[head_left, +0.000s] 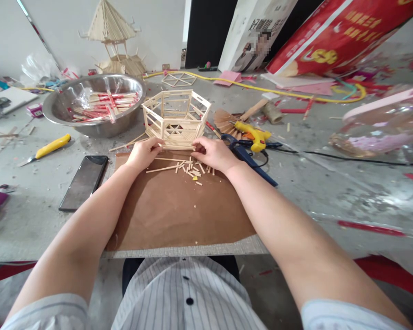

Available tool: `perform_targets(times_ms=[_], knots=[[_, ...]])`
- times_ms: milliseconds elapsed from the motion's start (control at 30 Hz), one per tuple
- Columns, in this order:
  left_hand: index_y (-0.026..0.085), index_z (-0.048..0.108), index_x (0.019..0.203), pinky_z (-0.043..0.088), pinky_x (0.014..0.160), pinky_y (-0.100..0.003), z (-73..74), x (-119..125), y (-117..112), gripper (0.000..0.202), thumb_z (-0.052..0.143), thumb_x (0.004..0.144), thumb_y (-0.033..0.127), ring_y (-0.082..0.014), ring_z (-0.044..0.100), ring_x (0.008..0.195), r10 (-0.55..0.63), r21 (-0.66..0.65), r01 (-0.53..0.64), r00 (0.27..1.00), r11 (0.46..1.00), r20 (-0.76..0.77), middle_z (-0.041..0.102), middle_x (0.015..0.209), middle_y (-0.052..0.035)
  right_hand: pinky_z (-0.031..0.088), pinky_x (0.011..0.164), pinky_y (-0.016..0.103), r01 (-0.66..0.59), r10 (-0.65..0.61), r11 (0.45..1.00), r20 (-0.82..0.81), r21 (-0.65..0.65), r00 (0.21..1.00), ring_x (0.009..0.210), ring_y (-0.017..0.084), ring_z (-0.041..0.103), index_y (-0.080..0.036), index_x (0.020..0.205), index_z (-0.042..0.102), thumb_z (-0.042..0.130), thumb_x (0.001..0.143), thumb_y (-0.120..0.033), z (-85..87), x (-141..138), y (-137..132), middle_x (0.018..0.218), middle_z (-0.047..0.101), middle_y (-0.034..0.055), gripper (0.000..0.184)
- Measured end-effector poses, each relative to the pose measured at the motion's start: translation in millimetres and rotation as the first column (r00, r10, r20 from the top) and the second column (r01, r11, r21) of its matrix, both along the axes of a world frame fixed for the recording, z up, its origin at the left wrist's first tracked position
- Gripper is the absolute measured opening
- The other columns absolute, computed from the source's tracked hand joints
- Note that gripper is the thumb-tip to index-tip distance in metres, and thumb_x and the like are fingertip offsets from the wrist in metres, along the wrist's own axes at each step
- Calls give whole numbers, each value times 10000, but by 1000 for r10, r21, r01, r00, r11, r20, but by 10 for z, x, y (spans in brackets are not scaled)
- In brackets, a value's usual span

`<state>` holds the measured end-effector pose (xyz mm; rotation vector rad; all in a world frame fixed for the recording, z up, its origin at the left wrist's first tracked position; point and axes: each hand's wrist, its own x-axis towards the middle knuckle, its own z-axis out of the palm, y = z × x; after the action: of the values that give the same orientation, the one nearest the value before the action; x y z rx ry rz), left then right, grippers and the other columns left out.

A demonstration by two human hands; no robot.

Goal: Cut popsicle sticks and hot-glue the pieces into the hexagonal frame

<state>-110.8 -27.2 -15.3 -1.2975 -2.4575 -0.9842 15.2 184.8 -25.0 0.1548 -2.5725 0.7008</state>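
A six-sided frame built of thin wooden sticks (179, 127) stands at the far edge of a brown mat (179, 206). My left hand (145, 153) pinches its lower left front corner between thumb and fingers. At the lower right front corner, my right hand (209, 151) grips the frame the same way. Just in front of it lie several short cut stick pieces (192, 170) and a couple of longer sticks (163, 168). The fingertips partly cover the frame's bottom corners.
Left are a steel bowl (92, 126) of red-wrapped sticks, a yellow utility knife (53, 146) and a phone (84, 183). Right lie a yellow glue gun (256, 136) with a black cord and a dark blue tool (253, 165). Behind stands a stick-built pagoda (110, 27).
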Motion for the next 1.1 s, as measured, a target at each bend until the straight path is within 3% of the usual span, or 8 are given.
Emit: perform_targets(times_ms=[600,700,833,1000,1100], knots=[[185,613,984,460,760,-234,-2,-17,-17,272,565,718,215,-117,606,744,16,-20,-14,997,1000,72,671,794,1,437,638,272,0,0,997,7,-81,1000,648,145,583,-174,871,579,571,723,-269,18,9,-23,719,635,25,176],[177,597,991,463,749,-233,-17,-28,-12,283,567,712,215,-112,600,728,23,-16,-21,996,1000,83,666,783,3,407,624,269,91,-89,995,-33,51,995,682,159,575,-172,859,604,575,722,-293,61,31,-75,765,635,41,184],[164,571,987,468,711,-228,-32,-40,5,303,581,687,207,-101,588,674,44,10,-46,993,999,114,655,755,7,347,587,272,246,-218,937,-136,249,966,781,193,566,-179,852,640,511,784,-314,123,52,-183,895,635,83,199],[165,594,838,458,665,-232,4,-18,21,184,593,667,234,-108,572,647,109,-12,-109,989,994,99,651,755,-7,229,505,281,258,-263,868,-48,425,964,728,200,554,-189,803,663,446,835,-325,150,29,-299,768,648,77,258],[165,606,747,446,647,-235,28,-1,29,122,592,670,259,-119,564,649,126,-44,-124,990,991,60,644,726,-11,192,493,279,272,-295,855,-17,442,955,682,183,546,-186,746,664,409,852,-299,140,4,-333,731,650,71,299]])
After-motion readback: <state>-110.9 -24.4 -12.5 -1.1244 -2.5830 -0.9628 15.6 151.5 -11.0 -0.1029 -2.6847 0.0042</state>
